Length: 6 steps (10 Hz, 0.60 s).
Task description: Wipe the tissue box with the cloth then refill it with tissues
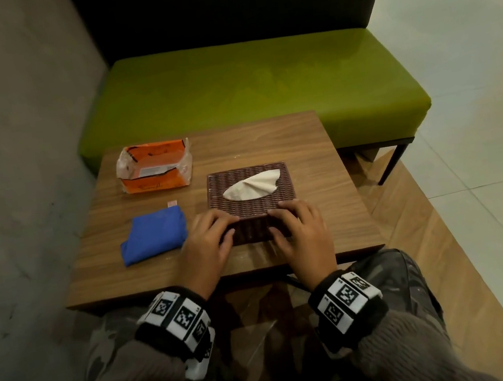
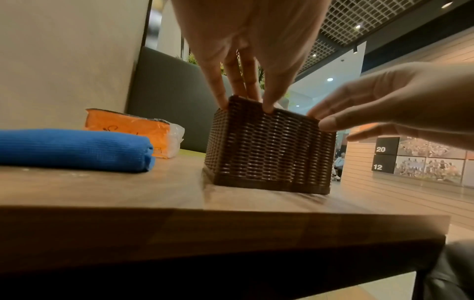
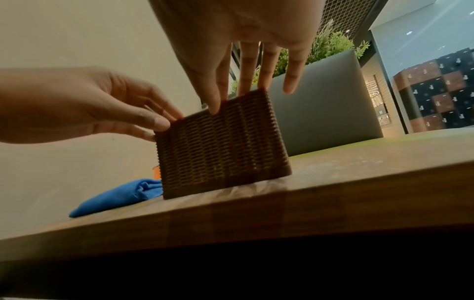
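Your left hand (image 1: 206, 243) and right hand (image 1: 301, 231) rest straight-fingered on the near top edge of the tissue box (image 1: 252, 202), mid-tabletop (image 1: 321, 158). Press unevenly and it could tip or crush the protruding tissue (image 1: 252, 185).

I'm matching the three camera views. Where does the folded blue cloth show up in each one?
Head: folded blue cloth lies left of centre on the wooden table, left of the brown woven tissue box.
Left wrist: far left edge, at mid-height.
Right wrist: lower left, partly behind the box.
Shared landmark: the tissue box, which both hands touch.
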### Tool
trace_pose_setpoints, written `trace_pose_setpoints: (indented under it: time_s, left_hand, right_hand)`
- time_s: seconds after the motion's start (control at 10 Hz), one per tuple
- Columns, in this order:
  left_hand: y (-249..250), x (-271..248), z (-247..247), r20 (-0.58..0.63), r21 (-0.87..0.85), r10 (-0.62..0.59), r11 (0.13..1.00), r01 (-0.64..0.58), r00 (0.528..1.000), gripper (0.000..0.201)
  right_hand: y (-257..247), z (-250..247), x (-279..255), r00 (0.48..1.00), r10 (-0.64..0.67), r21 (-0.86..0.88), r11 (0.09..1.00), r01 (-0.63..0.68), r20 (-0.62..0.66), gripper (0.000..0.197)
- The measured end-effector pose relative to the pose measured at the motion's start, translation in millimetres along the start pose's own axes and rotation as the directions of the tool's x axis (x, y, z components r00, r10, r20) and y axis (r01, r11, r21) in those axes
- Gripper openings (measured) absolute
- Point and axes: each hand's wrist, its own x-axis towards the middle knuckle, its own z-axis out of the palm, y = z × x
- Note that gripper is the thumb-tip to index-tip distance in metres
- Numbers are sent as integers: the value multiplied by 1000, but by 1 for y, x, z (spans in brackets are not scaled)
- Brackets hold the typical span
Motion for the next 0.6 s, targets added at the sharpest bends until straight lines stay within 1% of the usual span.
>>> trace_pose_setpoints:
  time_s: [0.1, 0.2, 0.3, 0.4, 0.5, 0.6]
  left_hand:
    - [-2, 14, 8, -57, -15, -25, 1000, 24, 998, 18]
    - [-5, 41, 15, -48, -35, -61, 998, 60, 997, 16]
    - [-11, 74, 22, -46, -52, -99, 994, 96, 994, 12]
    - [-19, 100, 25, 13, -30, -146, 989, 146, 989, 12]
    - [-21, 110, 11, 158, -68, -171, 981, 183, 973, 17]
    - [-26, 105, -21, 364, -292, -306, 859, 420, 879, 31]
  right_hand:
    - [5, 6, 14, 998, -14, 5, 1000, 15, -57, 20]
    - [11, 12, 39, 997, 4, 10, 1000, -3, -71, 18]
    - [22, 23, 71, 999, 28, 14, 1000, -28, -46, 13]
    - [29, 30, 93, 998, 62, -1, 998, -62, -3, 8]
    - [23, 26, 100, 994, 87, -15, 996, -86, 63, 17]
    - [7, 8, 90, 988, 2, 48, 999, -9, 153, 30]
